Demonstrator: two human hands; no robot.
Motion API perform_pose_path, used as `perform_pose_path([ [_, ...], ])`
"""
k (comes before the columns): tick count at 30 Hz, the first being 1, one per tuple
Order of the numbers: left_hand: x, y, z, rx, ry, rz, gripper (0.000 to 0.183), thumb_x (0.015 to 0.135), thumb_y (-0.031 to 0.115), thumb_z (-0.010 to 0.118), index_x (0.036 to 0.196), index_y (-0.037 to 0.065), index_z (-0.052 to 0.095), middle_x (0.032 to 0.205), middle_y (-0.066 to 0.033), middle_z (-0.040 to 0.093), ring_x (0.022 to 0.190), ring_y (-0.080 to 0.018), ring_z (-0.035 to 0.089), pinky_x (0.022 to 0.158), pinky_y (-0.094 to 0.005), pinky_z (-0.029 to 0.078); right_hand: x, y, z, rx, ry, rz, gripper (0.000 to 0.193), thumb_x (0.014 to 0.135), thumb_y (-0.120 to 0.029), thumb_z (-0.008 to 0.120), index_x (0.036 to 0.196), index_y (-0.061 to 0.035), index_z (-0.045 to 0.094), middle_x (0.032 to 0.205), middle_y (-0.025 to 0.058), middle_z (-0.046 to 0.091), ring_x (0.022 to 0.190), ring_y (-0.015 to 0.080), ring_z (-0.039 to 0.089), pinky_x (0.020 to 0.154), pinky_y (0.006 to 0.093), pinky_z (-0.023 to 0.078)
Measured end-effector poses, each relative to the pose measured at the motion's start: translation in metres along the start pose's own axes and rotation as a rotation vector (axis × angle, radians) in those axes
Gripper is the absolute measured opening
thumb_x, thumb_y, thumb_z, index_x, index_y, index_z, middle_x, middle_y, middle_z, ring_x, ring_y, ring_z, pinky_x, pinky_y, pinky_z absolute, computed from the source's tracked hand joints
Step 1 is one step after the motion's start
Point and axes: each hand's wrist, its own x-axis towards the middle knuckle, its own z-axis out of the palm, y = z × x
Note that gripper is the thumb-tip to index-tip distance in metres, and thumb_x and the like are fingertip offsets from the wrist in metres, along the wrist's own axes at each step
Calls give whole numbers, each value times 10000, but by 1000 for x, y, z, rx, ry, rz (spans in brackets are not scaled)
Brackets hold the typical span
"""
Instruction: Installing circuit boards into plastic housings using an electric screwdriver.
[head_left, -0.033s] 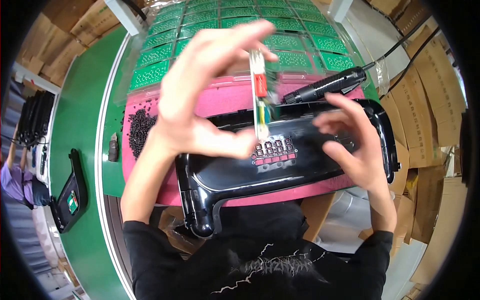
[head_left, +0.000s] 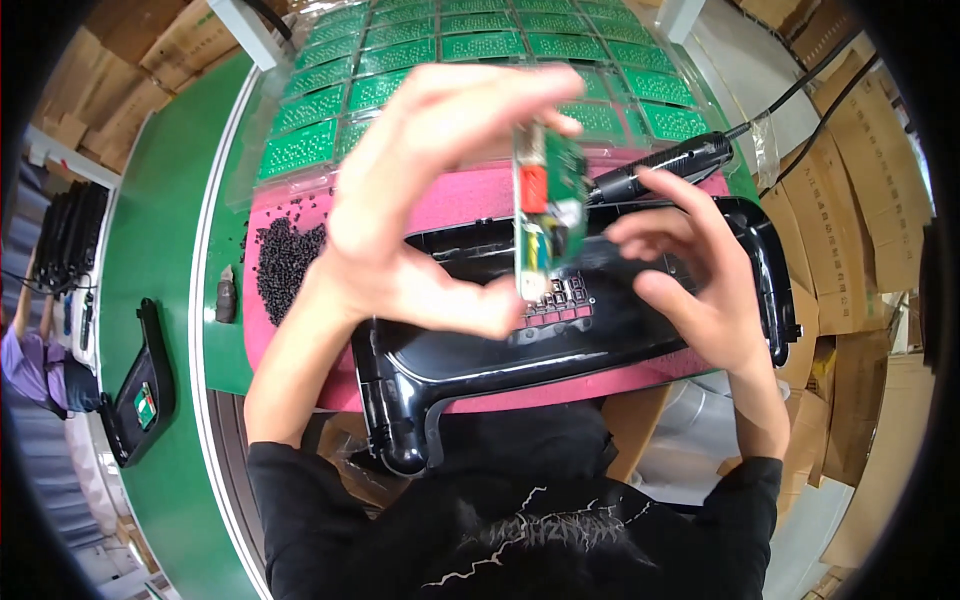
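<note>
My left hand (head_left: 420,210) is raised and pinches a small green circuit board (head_left: 550,205) with a red part, thumb below and fingertips on top. The board hangs upright over a long black plastic housing (head_left: 480,350), which lies on a pink foam mat (head_left: 470,195). A small red display panel (head_left: 560,300) shows in the housing just under the board. My right hand (head_left: 700,290) hovers over the right part of the housing. Its fingers are spread, with the tips close beside the board, and it holds nothing.
A clear tray of several green circuit boards (head_left: 400,70) lies behind the mat. A black power screwdriver (head_left: 670,165) with its cable rests at the back right. A heap of black screws (head_left: 285,255) sits on the mat's left. Another black part (head_left: 140,390) lies on the green belt, and cardboard boxes (head_left: 860,200) stand on the right.
The board has turned from edge-on to showing its green face. My right hand's fingers have come up closer to it.
</note>
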Motion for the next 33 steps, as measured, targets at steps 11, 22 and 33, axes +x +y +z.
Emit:
perform_pose_path([
  [11,-27,11,-7,87,-146,-594,760,657,102,845,1355,9,558,1225,-151,650,1125,-257,637,937,-388,541,24,5,4,39,93,205,162,949,-1,586,1084,65,647,836,32,687,729,48,601,661,200,480],
  [22,-27,29,1,113,-583,-824,592,591,269,892,1063,51,610,831,-81,635,685,-232,658,609,-338,535,1,7,-19,151,-242,511,539,697,-9,841,1184,38,614,891,23,697,835,97,629,834,248,487],
  [33,-34,12,17,225,-626,-910,596,598,251,887,1058,32,577,761,-100,625,677,-287,658,603,-378,510,11,41,-13,-345,-248,144,610,611,-115,839,1176,-26,628,1174,116,579,1087,306,539,966,384,441],
])
